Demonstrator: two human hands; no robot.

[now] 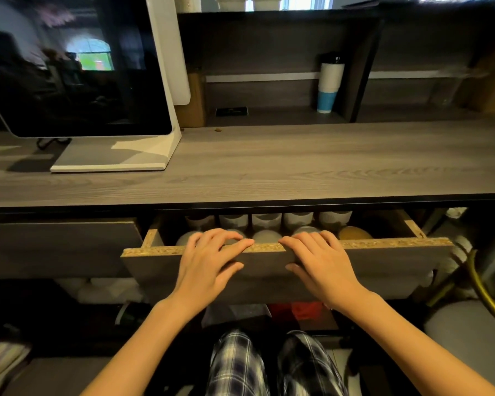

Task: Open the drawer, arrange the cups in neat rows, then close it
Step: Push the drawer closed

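Observation:
The drawer (383, 252) under the countertop stands partly open, its raw chipboard top edge facing me. Inside, a back row of several white cups (266, 220) shows under the counter's lip, with more rounded white cups in front, partly hidden by my fingers. A tan round piece (353, 232) lies at the drawer's right. My left hand (209, 261) and my right hand (323, 264) both hold the drawer front near its middle, fingers laid over the top edge and thumbs against the front face.
A grey wood countertop (297, 167) overhangs the drawer. A white-framed screen (77, 67) stands at the left on it. A stack of paper cups (329, 84) sits on the back shelf. Another drawer (60, 247) is closed at the left. A yellow hose (480, 284) hangs at the right.

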